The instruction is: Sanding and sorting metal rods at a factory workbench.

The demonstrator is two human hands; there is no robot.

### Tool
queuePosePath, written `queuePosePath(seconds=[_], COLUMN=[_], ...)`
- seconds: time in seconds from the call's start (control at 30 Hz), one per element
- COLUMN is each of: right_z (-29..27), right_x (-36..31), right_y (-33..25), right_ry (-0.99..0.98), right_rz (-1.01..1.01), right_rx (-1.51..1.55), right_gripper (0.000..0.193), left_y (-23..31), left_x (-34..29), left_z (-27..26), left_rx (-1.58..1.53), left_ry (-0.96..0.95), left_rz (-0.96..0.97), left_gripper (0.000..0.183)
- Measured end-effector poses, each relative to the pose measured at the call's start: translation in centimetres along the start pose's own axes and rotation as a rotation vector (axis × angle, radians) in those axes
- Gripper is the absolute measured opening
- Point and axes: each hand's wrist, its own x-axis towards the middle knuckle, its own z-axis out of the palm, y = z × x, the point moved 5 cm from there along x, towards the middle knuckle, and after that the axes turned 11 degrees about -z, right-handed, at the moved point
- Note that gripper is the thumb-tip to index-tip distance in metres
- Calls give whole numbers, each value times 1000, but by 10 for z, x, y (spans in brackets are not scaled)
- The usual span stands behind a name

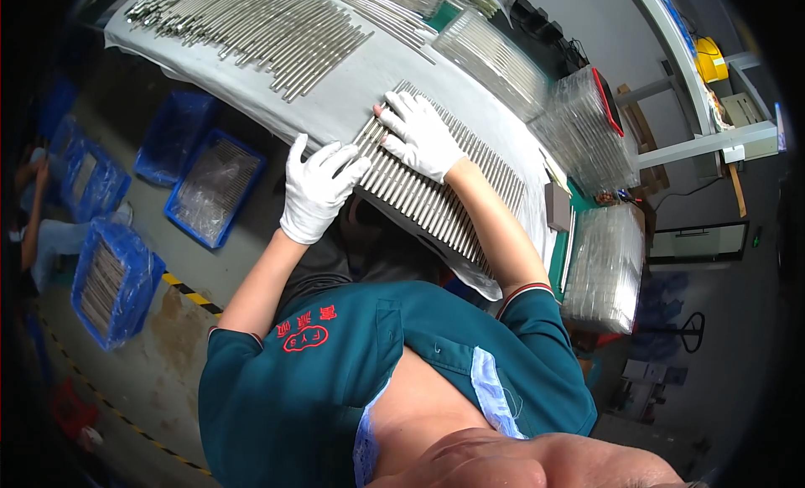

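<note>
A: Rods and hands?

B: Row of rods (pixel 407 186) lies side by side in the dark tray (pixel 412 225). Right hand (pixel 423 140): palm down over the tray's left end, far side, fingers half spread; can't tell if it's pinching one. Left hand (pixel 314 193): tray's left end, near side, thumb wide, fingers loosely extended toward rod ends, nothing visibly gripped.

A: Doing it well?

B: Looks like aligning. I'd square ends with the left fingertips, steady with the right, light pressure so nothing rolls or crosses. Right glove shows bare fingertips; keep skin off the metal.

A: Containers?

B: Floor, left of tray: blue lined crate (pixel 144 288) with long rods; film-covered crate (pixel 193 232), rods under film; empty-or-not unclear on the blue bin (pixel 161 137) beside it. Right of tray: clear tray stack (pixel 587 136), contents unclear. Beyond tray's left end: loose rods (pixel 260 35) on the white-covered table (pixel 348 90), uncontained.
</note>
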Motion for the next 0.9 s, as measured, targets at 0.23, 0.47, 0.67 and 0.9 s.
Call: queuePosePath(seconds=[0.23, 0.47, 0.67, 0.9], right_z=[3, 1, 1, 0], right_x=[-3, -3, -3, -3], right_y=[0, -1, 0, -1], right_ry=[6, -4, 2, 12], right_rz=[8, 20, 23, 25], right_rx=[-7, -3, 7, 27], right_gripper=[57, 57, 57, 56], left_y=[-9, -11, -15, -16], left_x=[1, 2, 4, 6], left_z=[1, 2, 2, 0], left_rx=[32, 11, 37, 14], left_ry=[18, 30, 27, 20], left_rz=[-6, -38, -25, 4], left_gripper=[52, 51, 48, 48])
